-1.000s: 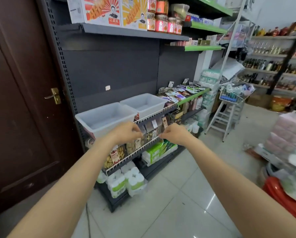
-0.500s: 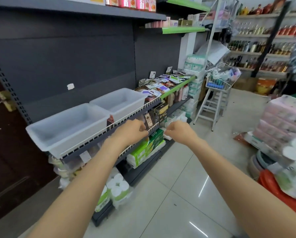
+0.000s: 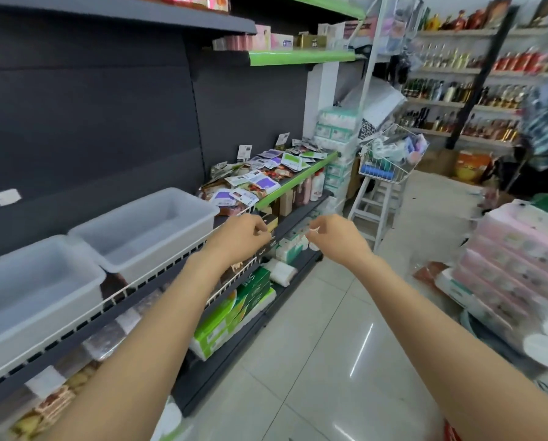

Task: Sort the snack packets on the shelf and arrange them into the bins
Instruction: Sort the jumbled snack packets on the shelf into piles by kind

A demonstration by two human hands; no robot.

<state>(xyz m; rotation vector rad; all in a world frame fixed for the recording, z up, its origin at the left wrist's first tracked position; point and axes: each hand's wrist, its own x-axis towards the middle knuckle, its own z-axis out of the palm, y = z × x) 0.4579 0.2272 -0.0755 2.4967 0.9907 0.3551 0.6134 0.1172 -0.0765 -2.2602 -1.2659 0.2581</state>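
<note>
Two see-through plastic bins sit side by side on the dark shelf, the near bin at nine o'clock and the far bin beside it, both smooth, boxy and with nothing inside. A little white wire fence runs along the shelf edge in front of them. The snack packets lie in a flat, messy pile at twelve o'clock, on the part with the green edge, just past the far bin. The left hand and right hand hang in the air below the pile, apart from each other, fingers curled in. I cannot tell if they pinch anything. Green boxes sit low down. Pink wrapped packs are stacked at three o'clock. The floor is shiny tile.
</note>
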